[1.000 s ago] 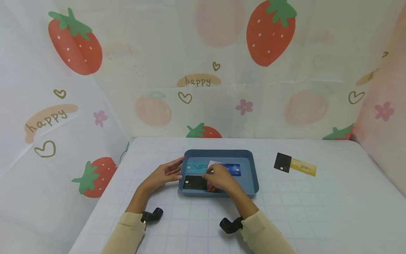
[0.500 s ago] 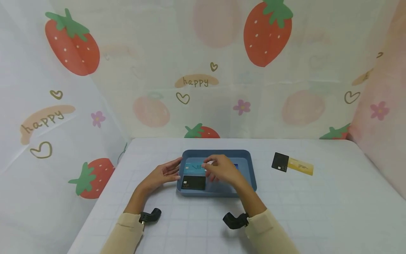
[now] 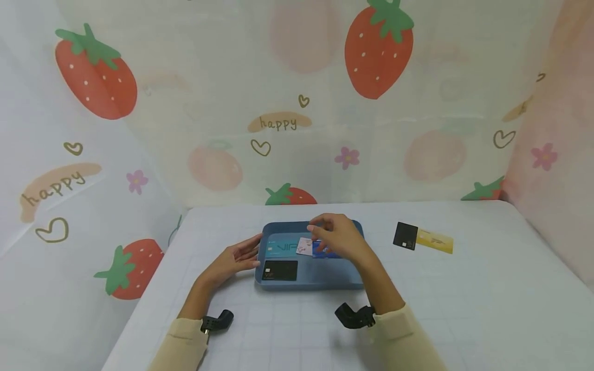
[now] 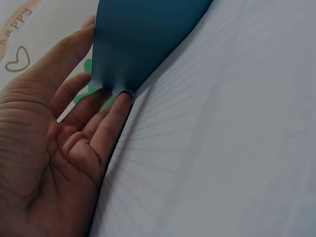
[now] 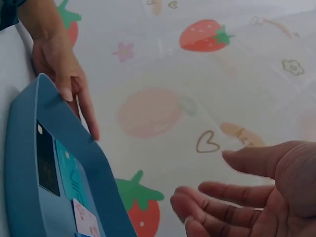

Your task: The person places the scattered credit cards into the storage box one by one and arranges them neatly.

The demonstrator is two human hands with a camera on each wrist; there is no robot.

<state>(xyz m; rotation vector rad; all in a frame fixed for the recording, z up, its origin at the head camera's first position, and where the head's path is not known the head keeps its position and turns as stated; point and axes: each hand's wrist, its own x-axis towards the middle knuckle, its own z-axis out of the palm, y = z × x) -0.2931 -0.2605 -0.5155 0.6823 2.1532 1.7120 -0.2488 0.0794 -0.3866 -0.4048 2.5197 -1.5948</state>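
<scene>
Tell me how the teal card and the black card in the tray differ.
The teal card lies farther back in the blue tray, the black card nearer the front. The teal card bears large lettering, the black card smaller lettering. Both are rectangular and lie flat.

Blue tray (image 3: 320,279) sits flat w/ teal card (image 3: 280,249), floral card (image 3: 304,247) & blue card (image 3: 327,253) in far row, blk card (image 3: 280,270) near-L.

My right hand (image 5: 261,197) hangs, fingers loosely bent, before a strawberry-printed sheet (image 5: 153,64), well apart from my left hand (image 5: 63,69), whose fingers touch a blue tray (image 5: 20,158) holding a black card (image 5: 47,160), a teal card (image 5: 68,170) and a pale card (image 5: 85,217).
</scene>
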